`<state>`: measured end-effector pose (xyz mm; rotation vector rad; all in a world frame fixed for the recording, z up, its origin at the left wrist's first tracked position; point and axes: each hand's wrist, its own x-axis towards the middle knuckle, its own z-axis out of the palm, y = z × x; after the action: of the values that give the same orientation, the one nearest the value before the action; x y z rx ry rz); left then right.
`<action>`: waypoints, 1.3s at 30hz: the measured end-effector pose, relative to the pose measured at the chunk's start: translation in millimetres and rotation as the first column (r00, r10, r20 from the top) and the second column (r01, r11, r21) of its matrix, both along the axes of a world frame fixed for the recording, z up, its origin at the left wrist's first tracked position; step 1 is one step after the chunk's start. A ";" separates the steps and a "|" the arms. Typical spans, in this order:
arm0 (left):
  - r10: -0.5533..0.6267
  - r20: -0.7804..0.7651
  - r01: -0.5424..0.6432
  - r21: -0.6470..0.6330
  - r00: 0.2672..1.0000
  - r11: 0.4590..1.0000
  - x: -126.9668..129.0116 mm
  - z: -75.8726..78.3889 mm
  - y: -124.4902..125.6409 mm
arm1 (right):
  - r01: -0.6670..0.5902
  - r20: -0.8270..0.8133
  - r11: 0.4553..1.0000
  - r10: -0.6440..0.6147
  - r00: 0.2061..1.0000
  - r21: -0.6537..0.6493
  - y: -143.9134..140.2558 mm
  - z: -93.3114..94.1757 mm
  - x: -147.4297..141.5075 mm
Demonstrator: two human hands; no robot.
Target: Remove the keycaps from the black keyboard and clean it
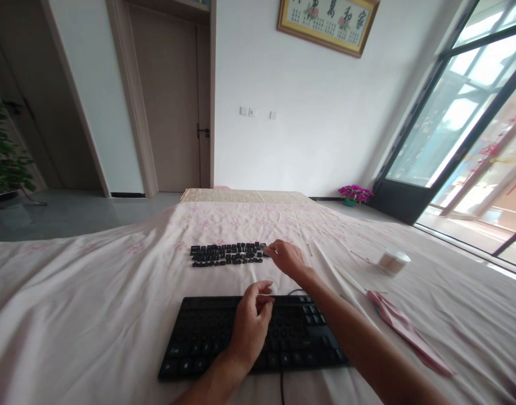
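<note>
Lying mid-frame, seemingly rowed for order, small black plastic keycaps (229, 257) meet the bent-fingered right hand (288, 257), the half-curled left hand (251, 316) overlapping the long black keyboard (288, 327), both grips' contents unclear.

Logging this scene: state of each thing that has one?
Keycaps: off, in rows on the sheet
Keyboard: partly stripped of keycaps
Left hand: half curled over the keyboard
Right hand: at the rows' right end, grip unclear
Pink cloth: lying on the sheet
Tub: upright, lid unclear
Center door: shut
Sheet: wrinkled
</note>
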<state>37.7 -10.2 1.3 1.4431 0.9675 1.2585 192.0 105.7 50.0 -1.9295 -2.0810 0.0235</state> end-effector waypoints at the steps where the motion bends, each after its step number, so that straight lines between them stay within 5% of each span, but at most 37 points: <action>1: 0.000 0.017 -0.001 0.014 1.000 1.000 -1.4 2.2 -0.2 | -0.015 0.006 1.000 0.015 1.000 0.008 -17.6 -0.6 2.1; 7: 0.057 0.063 -0.064 0.106 0.996 0.992 -27.2 27.6 7.6 | 0.061 0.110 0.994 -0.072 0.991 0.094 -106.2 -1.1 40.1; 10: 0.111 -0.133 -0.084 0.193 0.985 0.978 -57.5 34.5 15.3 | 0.211 0.145 0.965 -0.234 0.961 0.158 -132.4 -3.5 66.2; 15: 0.310 -0.630 -0.073 0.373 0.712 0.925 -124.8 21.5 12.2 | 0.374 0.165 0.904 -0.409 0.897 0.207 -157.3 -18.1 89.2; 20: 0.200 -0.818 0.081 0.287 0.540 0.955 -168.9 -4.9 -10.0 | 0.433 0.157 0.879 -0.465 0.871 0.199 -167.8 -32.6 96.8; 24: 0.101 -0.856 0.159 0.209 0.507 0.965 -172.0 -18.1 -24.8 | 0.470 0.127 0.868 -0.490 0.863 0.158 -170.3 -38.9 105.8; 29: 0.186 -0.854 0.141 0.287 0.487 0.948 -164.3 -24.3 -33.0 | 0.502 0.087 0.862 -0.507 0.858 0.066 -169.9 -43.0 112.9; 39: 0.279 -0.837 0.057 0.344 0.471 0.937 -148.8 -32.1 -29.6 | 0.466 0.023 0.876 -0.472 0.881 0.124 -164.3 -46.6 114.9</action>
<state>-111.0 -39.9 -30.7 2.4475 1.5996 0.6896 306.8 -58.6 3.4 -2.3263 -1.5451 -0.2508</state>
